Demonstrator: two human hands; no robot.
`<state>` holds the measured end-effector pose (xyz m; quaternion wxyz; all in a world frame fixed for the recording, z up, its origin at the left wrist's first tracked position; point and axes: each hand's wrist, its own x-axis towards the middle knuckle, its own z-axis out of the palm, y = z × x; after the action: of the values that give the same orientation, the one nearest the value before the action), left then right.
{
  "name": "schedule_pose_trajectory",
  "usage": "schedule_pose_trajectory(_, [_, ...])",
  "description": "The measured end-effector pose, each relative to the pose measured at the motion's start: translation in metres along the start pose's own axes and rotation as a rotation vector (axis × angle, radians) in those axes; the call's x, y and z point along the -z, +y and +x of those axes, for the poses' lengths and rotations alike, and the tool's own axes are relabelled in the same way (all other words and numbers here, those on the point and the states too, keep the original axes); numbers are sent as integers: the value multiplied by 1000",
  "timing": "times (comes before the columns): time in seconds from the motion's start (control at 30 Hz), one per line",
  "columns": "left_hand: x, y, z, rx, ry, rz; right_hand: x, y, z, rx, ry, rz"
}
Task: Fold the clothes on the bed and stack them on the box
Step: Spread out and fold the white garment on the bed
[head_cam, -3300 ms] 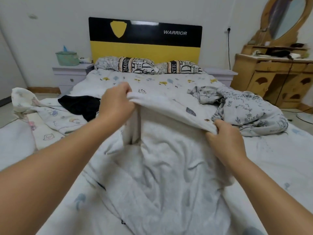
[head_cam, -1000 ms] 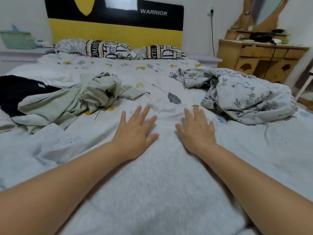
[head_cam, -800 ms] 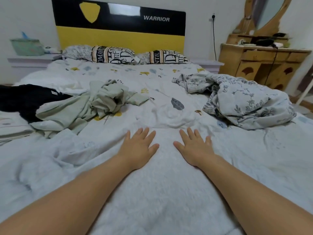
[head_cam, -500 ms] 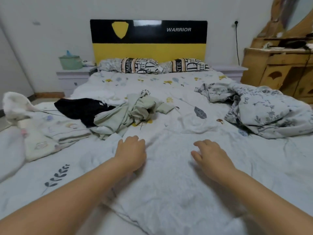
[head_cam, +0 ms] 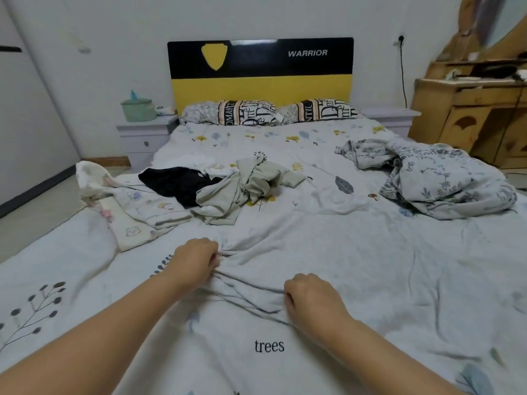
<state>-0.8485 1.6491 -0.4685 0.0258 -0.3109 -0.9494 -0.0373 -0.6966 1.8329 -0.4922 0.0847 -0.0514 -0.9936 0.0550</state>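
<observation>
My left hand (head_cam: 196,262) and my right hand (head_cam: 309,297) are both closed, each pinching a bunch of white cloth (head_cam: 251,289) at the near middle of the bed (head_cam: 427,280). Creases run between the two fists. The cloth blends with the printed sheet, so I cannot make out its edges. Further up the bed lie a crumpled pale green garment (head_cam: 251,186) and, touching its left side, a black garment (head_cam: 174,182). A folded cartoon-print cloth (head_cam: 142,209) rests at the left edge. No box is in view.
A rumpled grey floral blanket (head_cam: 439,181) is heaped on the right side. Two pillows (head_cam: 245,112) lean against the black-and-yellow headboard. A nightstand (head_cam: 142,132) with a green container stands at the left, a wooden dresser (head_cam: 479,115) at the right.
My hands went from holding up a white garment, to lying flat on it, to sliding back toward me and closing into fists on the cloth. The view pulled back.
</observation>
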Motion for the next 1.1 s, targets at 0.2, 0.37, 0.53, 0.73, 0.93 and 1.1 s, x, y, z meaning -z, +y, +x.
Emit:
schedule_pose_trajectory(0.2, [43, -10, -29, 140, 0, -883, 32, -12, -24, -29, 8, 231])
schedule_pose_trajectory(0.37, [81, -30, -65, 59, -893, -795, 54, -24, -57, 41, -272, 526])
schedule_pose_trajectory(0.53, [67, -15, -70, 229, -986, -159, 55, -34, -75, 101, -720, 509])
schedule_pose_trajectory(0.73, [27, -14, -19, 340, -132, -220, 39, -14, -32, -144, -302, 576])
schedule_pose_trajectory(0.93, [-11, -24, 34, 384, -6, -328, 18, 5, 53, -239, -150, 417])
schedule_pose_trajectory(1.1, [-41, -41, 76, 271, -17, -317, -10, 17, 127, -192, -162, 216])
